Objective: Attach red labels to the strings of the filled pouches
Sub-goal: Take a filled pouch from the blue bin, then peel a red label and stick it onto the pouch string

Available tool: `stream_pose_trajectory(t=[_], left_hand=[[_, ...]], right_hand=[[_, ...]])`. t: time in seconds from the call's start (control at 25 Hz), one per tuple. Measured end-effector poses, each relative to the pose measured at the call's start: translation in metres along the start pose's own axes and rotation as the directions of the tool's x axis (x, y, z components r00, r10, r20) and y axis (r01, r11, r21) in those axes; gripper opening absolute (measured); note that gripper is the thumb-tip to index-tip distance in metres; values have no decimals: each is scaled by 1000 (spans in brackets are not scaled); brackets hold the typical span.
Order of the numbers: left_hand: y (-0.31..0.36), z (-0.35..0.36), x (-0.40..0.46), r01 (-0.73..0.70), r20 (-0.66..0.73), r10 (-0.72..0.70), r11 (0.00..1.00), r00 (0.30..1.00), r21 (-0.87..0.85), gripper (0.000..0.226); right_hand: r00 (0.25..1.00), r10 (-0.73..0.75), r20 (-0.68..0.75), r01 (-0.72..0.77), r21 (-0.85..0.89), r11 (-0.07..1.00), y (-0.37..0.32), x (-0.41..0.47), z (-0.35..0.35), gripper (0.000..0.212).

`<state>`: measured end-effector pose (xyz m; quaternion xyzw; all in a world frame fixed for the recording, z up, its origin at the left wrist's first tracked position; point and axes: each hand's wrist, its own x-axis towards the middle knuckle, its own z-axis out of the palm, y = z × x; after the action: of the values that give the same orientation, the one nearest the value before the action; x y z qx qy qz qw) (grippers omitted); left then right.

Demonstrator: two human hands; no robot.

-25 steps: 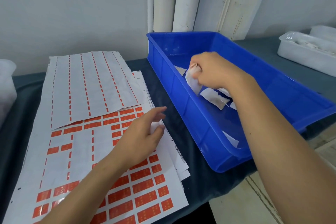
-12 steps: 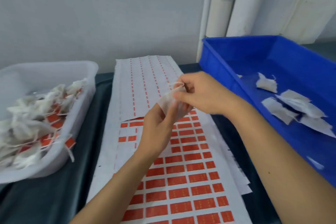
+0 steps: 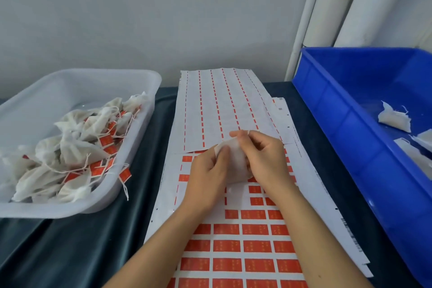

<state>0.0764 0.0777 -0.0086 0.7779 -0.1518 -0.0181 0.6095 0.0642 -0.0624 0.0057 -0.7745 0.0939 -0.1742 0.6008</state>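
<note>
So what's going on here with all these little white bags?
A person is tagging filled pouches. Both hands, left hand and right hand, hold one white pouch over the sheet of red labels. Tagged pouches fill the white tray on the left; untagged ones wait in the blue bin on the right.

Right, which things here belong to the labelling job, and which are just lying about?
In use:
- pouch, held by the left hand and right hand
- label sheet with red labels
- white tub of labelled pouches
- blue bin of unlabelled pouches

Lying about:
- stripped sheet
- white rolls against the wall
- dark cloth
</note>
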Motion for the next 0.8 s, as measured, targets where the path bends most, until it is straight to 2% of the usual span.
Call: stream_pose_trajectory(t=[0.2, 0.52, 0.68, 0.8], left_hand=[[3, 2, -2, -43, 27, 45, 997, 999, -61, 35], [10, 1, -1, -17, 86, 30, 989, 996, -149, 35], [12, 4, -5, -75, 179, 84, 996, 980, -53, 20], [10, 5, -4, -78, 240, 65, 996, 969, 45, 10]], right_hand=[[997, -7, -78, 11, 56, 998, 3, -6, 0, 19], [995, 24, -99, -8, 160, 987, 0, -8, 0, 33], [995, 36, -97, -18, 185, 982, 0, -9, -1, 36], [990, 80, -112, -54, 221, 974, -1, -7, -3, 38]])
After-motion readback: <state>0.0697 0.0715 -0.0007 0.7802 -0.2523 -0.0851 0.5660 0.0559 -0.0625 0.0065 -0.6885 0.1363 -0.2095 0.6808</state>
